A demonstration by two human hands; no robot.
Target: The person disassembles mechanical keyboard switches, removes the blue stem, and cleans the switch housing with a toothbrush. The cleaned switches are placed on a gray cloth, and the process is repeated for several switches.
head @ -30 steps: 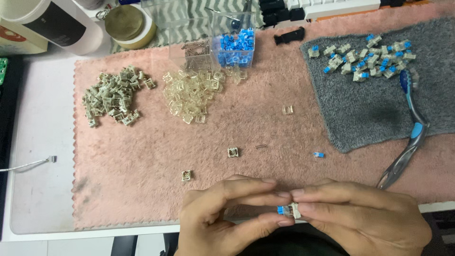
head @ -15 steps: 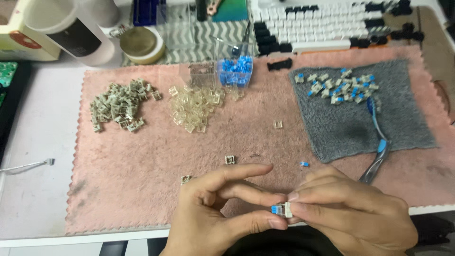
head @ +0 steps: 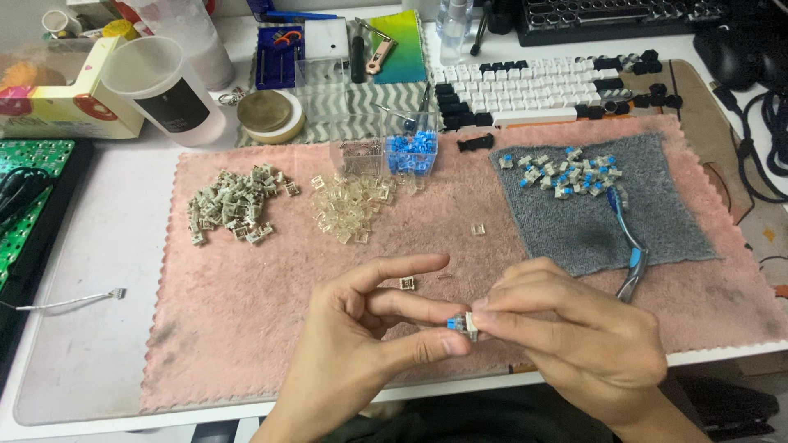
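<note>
Both hands meet low in the head view over a pink mat. My left hand and my right hand pinch one small keyboard switch with a blue stem and pale housing between their fingertips. Just beyond the hands a single loose switch part lies on the mat. Farther back sit a pile of grey-beige housings and a pile of clear housings. A clear box of blue stems stands behind them.
A grey cloth on the right carries several blue-stemmed switches and a blue-handled tool. Behind the mat are a keyboard with white and black keycaps, a white jar, a round tin. A green circuit board lies at left.
The camera has tilted up, so more of the desk behind the mat shows. Both hands still hold the switch, now a little higher over the mat.
</note>
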